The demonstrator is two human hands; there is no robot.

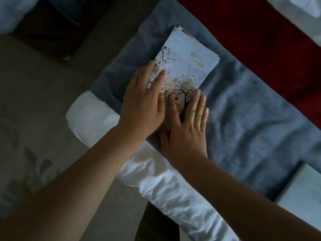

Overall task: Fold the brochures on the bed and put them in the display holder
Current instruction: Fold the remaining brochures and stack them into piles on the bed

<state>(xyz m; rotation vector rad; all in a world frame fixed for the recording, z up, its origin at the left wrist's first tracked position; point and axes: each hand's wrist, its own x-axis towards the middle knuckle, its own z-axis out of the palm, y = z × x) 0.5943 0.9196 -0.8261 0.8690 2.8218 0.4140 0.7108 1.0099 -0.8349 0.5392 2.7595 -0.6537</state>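
The brochure (184, 70) is pale blue, printed with white blossom on dark branches and some green lettering. It tops a small stack (187, 34) on the blue blanket (251, 119) at the corner of the bed (97, 119). Left hand (144, 103) and right hand (185, 129) lie side by side on its near end, fingers straight and flat, pressing down, gripping nothing

One stack of brochures (188, 66), the top cover pale blue and printed with dark blossoming branches and green lettering, lies flat and diagonal on the grey-blue blanket (251, 110), with lower sheets slightly offset at the far end.
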